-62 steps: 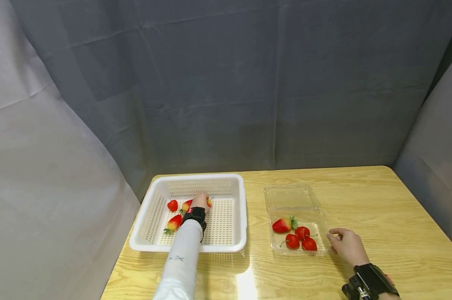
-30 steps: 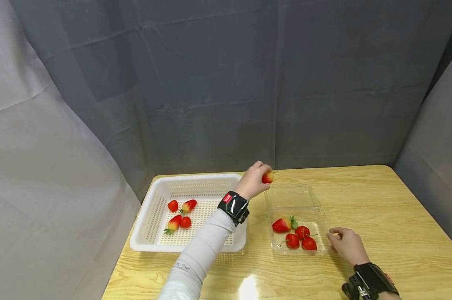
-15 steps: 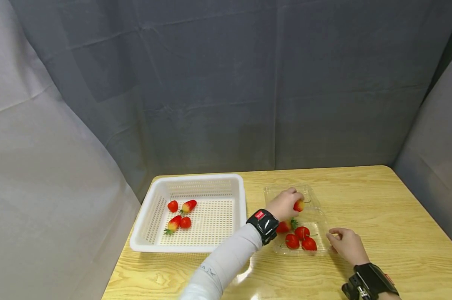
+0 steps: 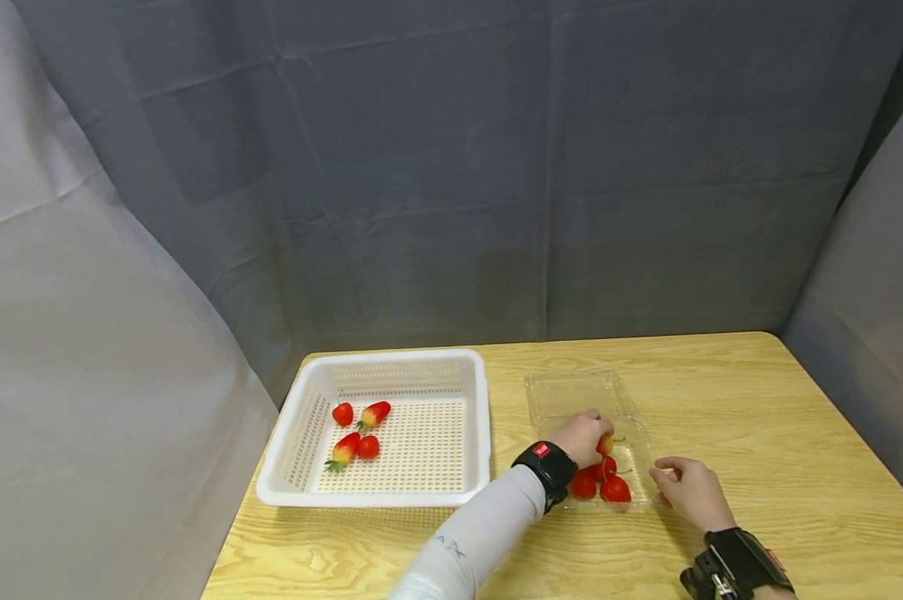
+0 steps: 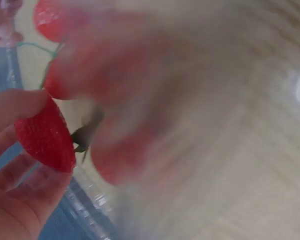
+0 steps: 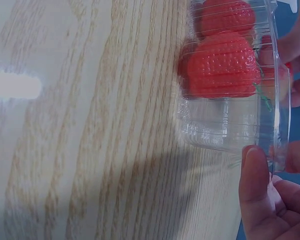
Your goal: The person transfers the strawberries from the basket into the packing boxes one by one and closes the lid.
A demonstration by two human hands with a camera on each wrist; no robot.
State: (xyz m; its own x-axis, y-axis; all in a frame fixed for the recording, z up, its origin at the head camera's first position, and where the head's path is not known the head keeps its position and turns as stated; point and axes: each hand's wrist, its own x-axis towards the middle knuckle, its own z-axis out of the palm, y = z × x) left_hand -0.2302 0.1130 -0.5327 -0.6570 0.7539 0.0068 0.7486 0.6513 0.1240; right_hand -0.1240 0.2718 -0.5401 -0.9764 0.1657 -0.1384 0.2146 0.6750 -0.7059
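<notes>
Head view: wooden tabletop (image 4: 759, 408) is separating basket (image 4: 484, 433) from clamshell (image 4: 635, 454) and stretching to its right edge; left hand (image 4: 581, 436) is pinching red-yellow fruit (image 4: 606, 445) over the clamshell, right hand (image 4: 693, 490) gripping the clamshell's rim.

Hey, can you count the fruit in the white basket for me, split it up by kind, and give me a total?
Leafy-topped strawberries: 2
Small round red fruits: 2
Total in the white basket: 4
</notes>
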